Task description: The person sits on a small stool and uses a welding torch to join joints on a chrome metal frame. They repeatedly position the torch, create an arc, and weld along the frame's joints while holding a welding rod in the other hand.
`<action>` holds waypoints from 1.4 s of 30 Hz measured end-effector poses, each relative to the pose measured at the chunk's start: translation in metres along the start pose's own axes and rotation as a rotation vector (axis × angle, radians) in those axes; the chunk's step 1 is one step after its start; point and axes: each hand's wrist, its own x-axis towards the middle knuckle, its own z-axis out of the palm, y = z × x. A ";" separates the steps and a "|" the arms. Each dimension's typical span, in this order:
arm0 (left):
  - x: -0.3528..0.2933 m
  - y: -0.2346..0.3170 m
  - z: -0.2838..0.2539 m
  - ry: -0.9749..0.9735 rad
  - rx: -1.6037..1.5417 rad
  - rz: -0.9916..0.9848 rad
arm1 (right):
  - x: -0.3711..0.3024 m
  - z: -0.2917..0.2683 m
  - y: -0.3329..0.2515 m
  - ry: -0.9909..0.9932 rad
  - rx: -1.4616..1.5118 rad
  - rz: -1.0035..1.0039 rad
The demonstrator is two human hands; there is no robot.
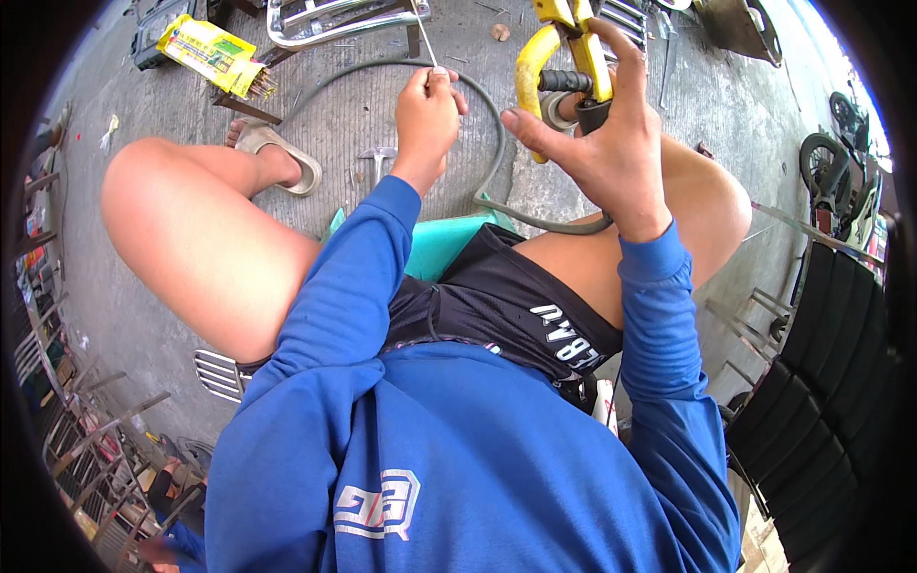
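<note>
My left hand (428, 122) is closed round a thin welding rod (427, 40), which slants up toward the far edge. At the upper right my right hand (621, 153) grips a yellow welding electrode holder (535, 72) with a black ribbed spring. The thumb and fingers are spread round it, and the palm covers most of its dark handle. A grey cable (499, 153) loops over the ground and passes behind my right wrist. On the concrete just left of my left hand lies a hammer with a metal head (378, 153).
An opened yellow packet of welding rods (210, 53) rests at the far left, beside a dark tool case (148, 33). Shiny metal frames (339, 36) stand ahead. Below me is a green stool (449, 246). Black padded panels (812, 372) and a motorbike (841, 181) stand right; another person (177, 516) is lower left.
</note>
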 end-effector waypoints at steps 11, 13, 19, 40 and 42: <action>0.000 0.010 0.006 -0.033 -0.011 -0.046 | 0.032 -0.018 0.008 -0.072 -0.123 -0.057; -0.001 0.013 0.009 -0.049 -0.036 -0.071 | 0.047 -0.022 0.010 -0.053 -0.166 -0.159; -0.004 0.012 0.013 -0.050 -0.072 -0.051 | 0.057 -0.004 0.018 -0.127 -0.176 -0.039; -0.008 0.019 0.016 -0.063 -0.061 -0.133 | 0.107 0.029 0.003 -0.115 -0.141 0.147; -0.007 0.017 0.016 -0.062 -0.078 -0.121 | 0.108 0.022 0.000 -0.154 -0.130 0.189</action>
